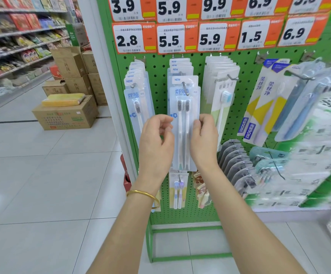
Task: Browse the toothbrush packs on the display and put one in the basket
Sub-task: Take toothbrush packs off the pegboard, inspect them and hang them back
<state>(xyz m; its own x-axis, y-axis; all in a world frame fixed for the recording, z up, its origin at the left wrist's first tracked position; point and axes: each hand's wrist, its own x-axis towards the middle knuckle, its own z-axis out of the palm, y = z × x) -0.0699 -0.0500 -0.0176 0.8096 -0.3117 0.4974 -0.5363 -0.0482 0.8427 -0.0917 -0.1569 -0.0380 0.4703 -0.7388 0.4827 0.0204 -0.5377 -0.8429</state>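
The green pegboard [158, 80] fills the view ahead, with price tags [176, 39] in rows across its top. Stocked shelves [22, 36] run along the far left, and boxes [69, 76] are stacked on the floor [42, 175] beside them. Toothbrush packs hang in columns on the board. The twin pack [183, 107] at the front of the middle column hangs on its hook [184, 88]. My left hand [156, 141] pinches its left edge and my right hand [204, 139] pinches its right edge, fingers curled, about halfway down the pack. A gold bangle [143, 194] circles my left wrist.
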